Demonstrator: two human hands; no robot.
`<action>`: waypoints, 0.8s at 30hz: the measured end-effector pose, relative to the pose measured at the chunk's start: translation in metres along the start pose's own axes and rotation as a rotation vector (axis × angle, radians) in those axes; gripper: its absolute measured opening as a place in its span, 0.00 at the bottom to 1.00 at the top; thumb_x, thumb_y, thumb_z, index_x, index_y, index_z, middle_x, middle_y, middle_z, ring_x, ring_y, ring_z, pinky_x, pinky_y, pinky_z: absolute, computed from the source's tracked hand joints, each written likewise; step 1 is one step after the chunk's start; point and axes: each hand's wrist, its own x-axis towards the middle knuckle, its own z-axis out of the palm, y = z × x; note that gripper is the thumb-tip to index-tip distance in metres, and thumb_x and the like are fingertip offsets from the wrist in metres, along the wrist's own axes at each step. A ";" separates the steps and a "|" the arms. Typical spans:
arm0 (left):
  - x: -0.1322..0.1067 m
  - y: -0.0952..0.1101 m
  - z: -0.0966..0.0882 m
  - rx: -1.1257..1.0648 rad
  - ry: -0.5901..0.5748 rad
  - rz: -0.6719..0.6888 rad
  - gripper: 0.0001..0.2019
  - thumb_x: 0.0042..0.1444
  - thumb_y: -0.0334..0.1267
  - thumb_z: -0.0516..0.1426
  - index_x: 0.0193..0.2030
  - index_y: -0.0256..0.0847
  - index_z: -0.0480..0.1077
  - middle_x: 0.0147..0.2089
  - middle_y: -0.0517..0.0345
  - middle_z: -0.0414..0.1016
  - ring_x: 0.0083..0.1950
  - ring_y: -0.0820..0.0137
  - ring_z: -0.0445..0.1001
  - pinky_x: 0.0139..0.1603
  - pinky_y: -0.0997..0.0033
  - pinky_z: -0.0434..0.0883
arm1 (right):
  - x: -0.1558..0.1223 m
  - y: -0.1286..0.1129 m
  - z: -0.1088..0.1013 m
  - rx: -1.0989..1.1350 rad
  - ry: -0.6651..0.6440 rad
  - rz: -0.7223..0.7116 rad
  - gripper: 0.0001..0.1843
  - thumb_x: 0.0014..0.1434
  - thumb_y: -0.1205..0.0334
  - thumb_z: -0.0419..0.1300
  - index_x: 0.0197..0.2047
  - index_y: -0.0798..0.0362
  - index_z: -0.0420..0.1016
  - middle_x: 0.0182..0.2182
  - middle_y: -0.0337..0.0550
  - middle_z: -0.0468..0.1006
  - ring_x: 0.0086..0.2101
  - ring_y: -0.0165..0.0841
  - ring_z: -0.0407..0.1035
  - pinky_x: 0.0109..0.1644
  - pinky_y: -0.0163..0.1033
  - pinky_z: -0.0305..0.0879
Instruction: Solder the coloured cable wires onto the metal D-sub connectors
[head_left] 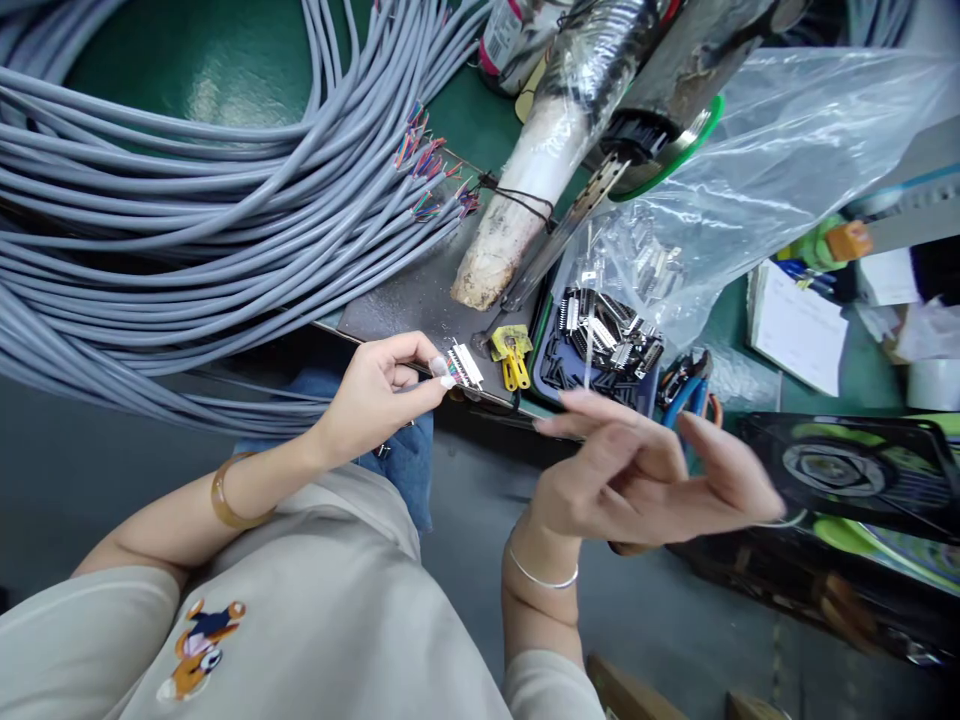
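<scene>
My left hand (382,395) pinches a small metal connector (464,366) with coloured wires between thumb and fingertips, just in front of the bench edge. My right hand (645,475) hovers to the right of it, blurred, with fingers stretched out and apart and nothing visible in them. It is below a blue tray (553,352) holding several black and metal connector parts (611,340). A large bundle of grey cables (187,230) with stripped coloured ends (427,165) lies across the bench on the left.
A clear plastic bag (750,170) of metal parts spills over the tray. A yellow tool (511,355), blue-handled pliers (686,390), a wrapped cylinder (525,190), a black and green fixture (847,465) and paper (795,325) crowd the green bench.
</scene>
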 end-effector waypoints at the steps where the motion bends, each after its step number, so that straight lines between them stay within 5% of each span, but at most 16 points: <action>1: 0.001 0.000 -0.001 -0.005 -0.006 0.001 0.08 0.48 0.32 0.66 0.30 0.38 0.70 0.18 0.71 0.60 0.16 0.84 0.53 0.16 0.81 0.49 | 0.001 -0.002 0.002 0.003 -0.005 0.007 0.12 0.61 0.49 0.69 0.39 0.47 0.75 0.43 0.45 0.87 0.40 0.37 0.83 0.44 0.43 0.82; 5: 0.003 0.001 -0.001 -0.025 -0.022 0.021 0.09 0.48 0.32 0.66 0.31 0.38 0.69 0.20 0.69 0.64 0.17 0.84 0.56 0.16 0.82 0.53 | 0.004 -0.014 0.012 0.007 0.000 0.017 0.10 0.61 0.54 0.70 0.39 0.47 0.75 0.44 0.45 0.87 0.40 0.37 0.83 0.43 0.41 0.82; 9: 0.004 0.003 0.001 -0.015 -0.007 0.057 0.09 0.48 0.33 0.67 0.30 0.37 0.70 0.24 0.65 0.69 0.18 0.84 0.61 0.17 0.83 0.59 | 0.002 -0.020 0.022 0.057 0.142 -0.013 0.08 0.61 0.70 0.67 0.40 0.47 0.75 0.41 0.42 0.87 0.38 0.32 0.83 0.42 0.35 0.80; 14: 0.009 0.003 0.002 0.036 0.056 0.108 0.09 0.45 0.33 0.66 0.27 0.37 0.69 0.25 0.62 0.73 0.21 0.82 0.64 0.19 0.82 0.62 | 0.000 -0.022 0.034 0.325 0.189 0.261 0.06 0.62 0.70 0.65 0.40 0.49 0.75 0.40 0.41 0.87 0.40 0.33 0.83 0.39 0.37 0.81; 24: 0.018 0.003 0.005 0.228 0.132 0.295 0.04 0.47 0.29 0.62 0.27 0.38 0.69 0.35 0.57 0.79 0.32 0.76 0.75 0.27 0.82 0.68 | 0.015 -0.018 0.032 0.172 0.229 0.100 0.09 0.60 0.72 0.66 0.39 0.48 0.74 0.43 0.42 0.87 0.41 0.35 0.83 0.45 0.41 0.80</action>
